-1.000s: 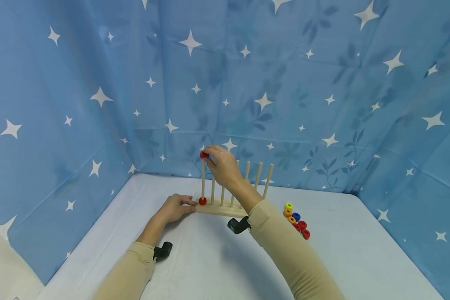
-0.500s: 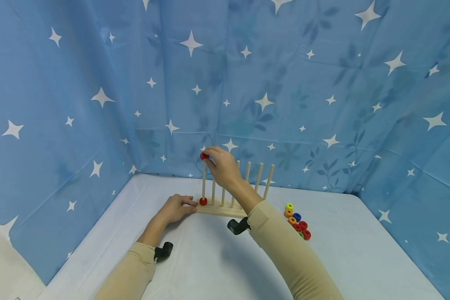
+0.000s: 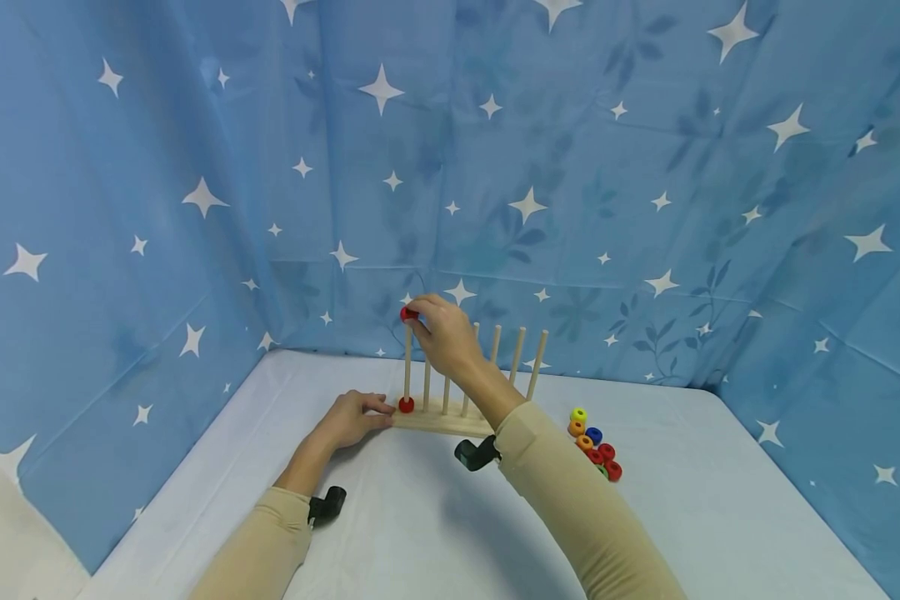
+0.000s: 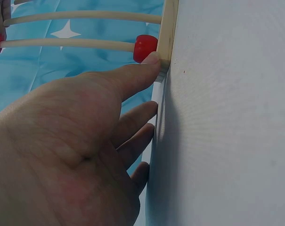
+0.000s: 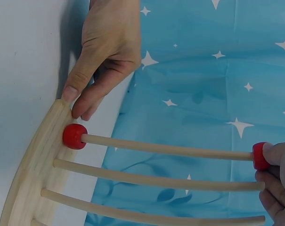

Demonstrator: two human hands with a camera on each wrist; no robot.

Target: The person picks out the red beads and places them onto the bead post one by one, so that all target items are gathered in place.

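My right hand pinches a red bead between thumb and fingers at the top of the leftmost peg of a wooden peg stand. The bead meets the peg's tip; how far the peg enters it is hidden. Down at that peg's foot, a second red bead sits against the base. My left hand holds the base's left end, thumb at the front corner and forefinger at the back, with its other fingers beside the end, near the table. The other pegs I can see carry no beads.
Right of the stand, a loose group of several beads lies on the white table, among them a yellow bead, a blue bead and red ones. A blue star-patterned curtain hangs behind the table and at its sides.
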